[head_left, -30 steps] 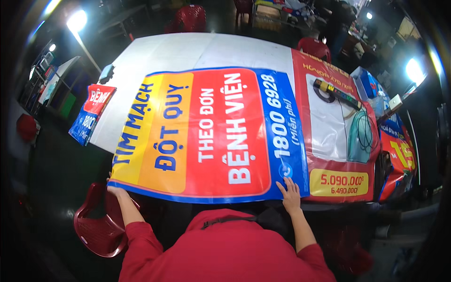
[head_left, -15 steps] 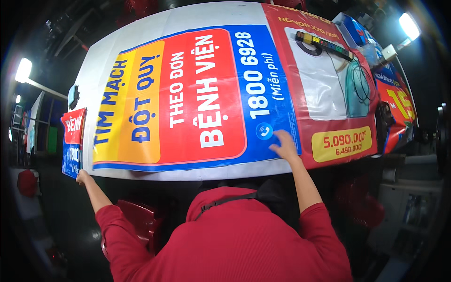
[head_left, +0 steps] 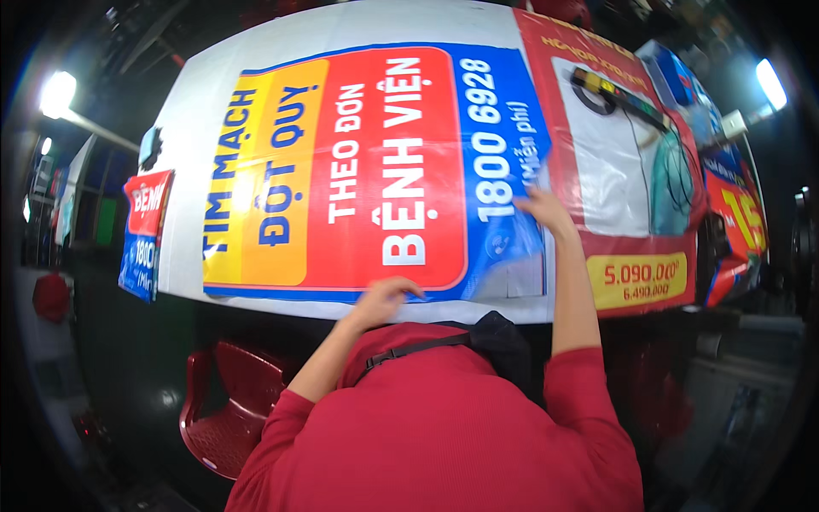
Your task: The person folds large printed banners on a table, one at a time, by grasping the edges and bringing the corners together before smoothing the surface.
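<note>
A large printed vinyl banner [head_left: 354, 162] in yellow, orange, red and blue lies across the white table [head_left: 223, 111]. My right hand [head_left: 548, 212] pinches the banner's blue right-hand side, and the near right corner is lifted and curled back, showing a pale surface beneath. At the banner's near edge, left of that corner, is my left hand [head_left: 386, 300]. Its fingers look bent and are blurred, so whether they grip the edge cannot be made out.
A red sheet [head_left: 559, 111] covers the table's right part, with a power strip [head_left: 621, 98] and a teal item with a coiled cable [head_left: 672, 183] on it. A small red and blue sign [head_left: 147, 230] hangs at the left end. A dark red plastic chair [head_left: 230, 410] stands near left.
My left hand has left the small sign at the table's left end and come to the banner's near edge. My right hand has moved up and inward, curling the banner's corner back.
</note>
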`<state>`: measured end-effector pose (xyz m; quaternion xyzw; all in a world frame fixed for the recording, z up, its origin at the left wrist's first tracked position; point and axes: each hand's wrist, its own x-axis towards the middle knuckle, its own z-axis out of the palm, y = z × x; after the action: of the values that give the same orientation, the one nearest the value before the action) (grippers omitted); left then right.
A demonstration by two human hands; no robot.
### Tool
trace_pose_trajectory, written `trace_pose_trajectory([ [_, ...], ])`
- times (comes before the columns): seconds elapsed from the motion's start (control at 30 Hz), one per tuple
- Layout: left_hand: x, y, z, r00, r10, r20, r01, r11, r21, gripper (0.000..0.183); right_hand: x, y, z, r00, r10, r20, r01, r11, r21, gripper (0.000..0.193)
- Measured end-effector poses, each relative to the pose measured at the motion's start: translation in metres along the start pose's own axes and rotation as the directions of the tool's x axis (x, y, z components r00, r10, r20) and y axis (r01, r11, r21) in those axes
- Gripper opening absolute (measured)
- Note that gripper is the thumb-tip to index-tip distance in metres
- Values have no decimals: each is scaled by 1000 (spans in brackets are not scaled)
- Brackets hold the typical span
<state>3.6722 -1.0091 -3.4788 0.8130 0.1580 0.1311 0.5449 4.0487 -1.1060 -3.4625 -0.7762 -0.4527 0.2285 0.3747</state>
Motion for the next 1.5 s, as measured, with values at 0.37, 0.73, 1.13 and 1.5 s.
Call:
trace_pose_trajectory([
  [0.37,57,-78,45,999,28,-45,9,749,662,40,-60,-38,-27,986,1,-168,123,676,727,19],
  [0.73,9,-96,-60,850,-135,-509,477,608,635,44,-64,90,80,648,527,-550,-613,789,34,28],
  [1.13,-79,-115,-142,275,-300,-914,903,407,138,51,-65,98,69,605,624,-495,-715,699,9,33],
  [1.5,-81,-153,-90,837,-391,-382,547,573,611,35,-98,144,-4,910,372,185,-392,622,678,29],
])
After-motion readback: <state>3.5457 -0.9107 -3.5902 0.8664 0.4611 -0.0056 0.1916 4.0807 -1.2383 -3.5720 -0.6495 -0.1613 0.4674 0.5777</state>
